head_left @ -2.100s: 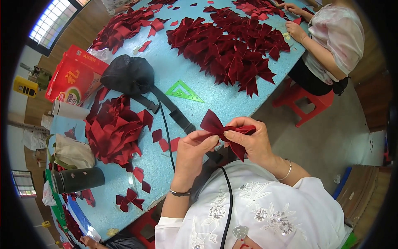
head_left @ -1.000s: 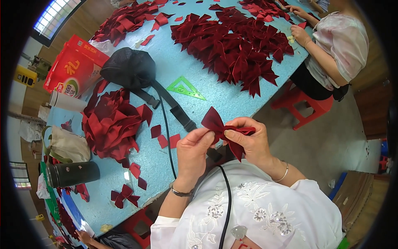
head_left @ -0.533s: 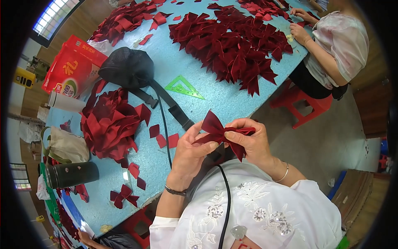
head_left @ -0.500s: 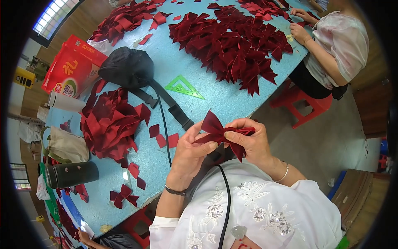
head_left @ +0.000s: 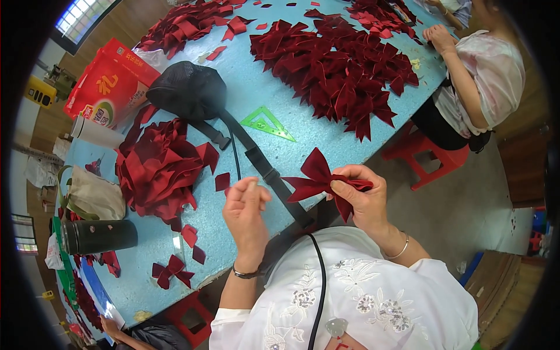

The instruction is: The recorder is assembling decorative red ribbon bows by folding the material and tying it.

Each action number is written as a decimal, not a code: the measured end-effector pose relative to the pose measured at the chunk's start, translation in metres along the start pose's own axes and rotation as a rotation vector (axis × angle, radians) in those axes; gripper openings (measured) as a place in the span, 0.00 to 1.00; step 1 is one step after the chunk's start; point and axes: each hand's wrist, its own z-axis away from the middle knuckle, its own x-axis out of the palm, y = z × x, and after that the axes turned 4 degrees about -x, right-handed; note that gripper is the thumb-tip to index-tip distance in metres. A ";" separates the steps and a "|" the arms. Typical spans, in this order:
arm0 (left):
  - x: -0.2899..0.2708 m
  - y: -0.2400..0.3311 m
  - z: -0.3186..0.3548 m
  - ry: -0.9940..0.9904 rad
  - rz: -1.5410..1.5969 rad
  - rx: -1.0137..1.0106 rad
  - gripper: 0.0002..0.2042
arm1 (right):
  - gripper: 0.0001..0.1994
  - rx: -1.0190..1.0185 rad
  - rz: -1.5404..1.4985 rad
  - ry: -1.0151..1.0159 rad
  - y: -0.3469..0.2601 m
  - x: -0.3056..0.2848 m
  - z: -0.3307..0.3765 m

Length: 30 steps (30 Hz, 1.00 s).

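A dark red velvet bow (head_left: 315, 179) is pinched at its middle and right side between the thumb and fingers of my right hand (head_left: 363, 198). Its pointed tails and one loop spread out to the left. Apart from the bow, my left hand (head_left: 246, 213) is raised over the table edge with its fingers curled in and the thumb pressed to them. Whatever may be between those fingertips is too small to make out. A black strap with a buckle (head_left: 271, 176) runs between my left hand and the bow.
A large heap of red bows (head_left: 338, 76) covers the far part of the blue table (head_left: 245, 70). Red fabric pieces (head_left: 157, 169), a black mesh bag (head_left: 188, 90), a green set square (head_left: 268, 123) and a dark bottle (head_left: 102, 236) lie leftward. A co-worker (head_left: 487, 81) sits at right.
My left hand has let go of the bow and moved left, its fingers curling in. My right hand still holds the bow, shifted slightly right.
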 end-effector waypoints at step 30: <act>0.057 0.050 -0.052 -0.592 -0.821 0.168 0.05 | 0.07 -0.008 0.196 -0.303 -0.010 -0.016 -0.008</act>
